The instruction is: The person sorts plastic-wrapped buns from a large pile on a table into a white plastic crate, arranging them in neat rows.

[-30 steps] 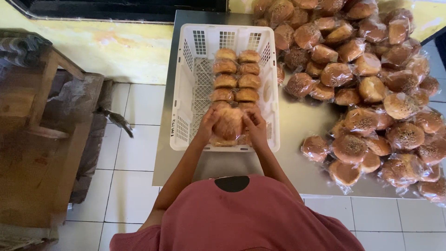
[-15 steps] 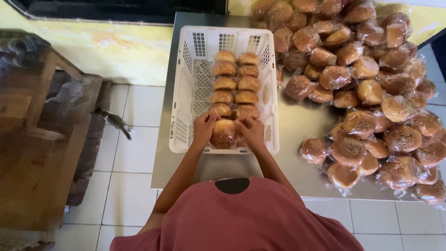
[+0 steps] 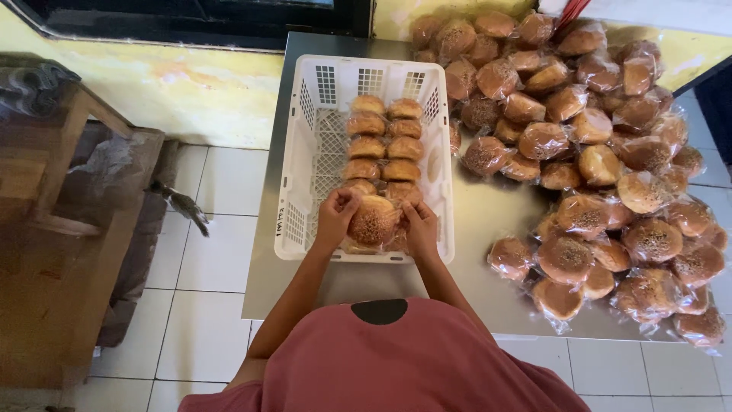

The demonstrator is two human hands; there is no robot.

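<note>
Since the earlier frames we note the wrapped bun (image 3: 372, 221) has come lower into the white crate (image 3: 305, 145), and both hands have dropped with it toward the near end, at 6 o'clock of the crate. The left hand (image 3: 336, 212) holds the bun's 9 o'clock edge, the right hand (image 3: 420, 223) its 3 o'clock edge; each grip is clamped on the bun, fingers curled over the wrapper.

The bun sits at the near end of two rows of packed buns (image 3: 385, 145) that run toward 12 o'clock inside the crate. The crate stands on the steel bench (image 3: 488, 221). At 3 o'clock of the crate lies a large heap of loose bagged buns (image 3: 595, 152), spread across the bench and well apart from the hands.

In our judgement the placing is done well if the bun is set flat, touching the last pair of the rows, with the wrapper tucked under and not caught beneath a neighbour; both hands should let go evenly so it does not tilt.

We cannot tell whether the bun already rests on the crate floor or on another bun beneath; the hands cover its sides. The heap is cut off at the right and top edges. The person's pink garment (image 3: 396, 358) hides the bench's near edge. The dark wooden furniture (image 3: 61, 229) at 9 o'clock is hard to make out.
</note>
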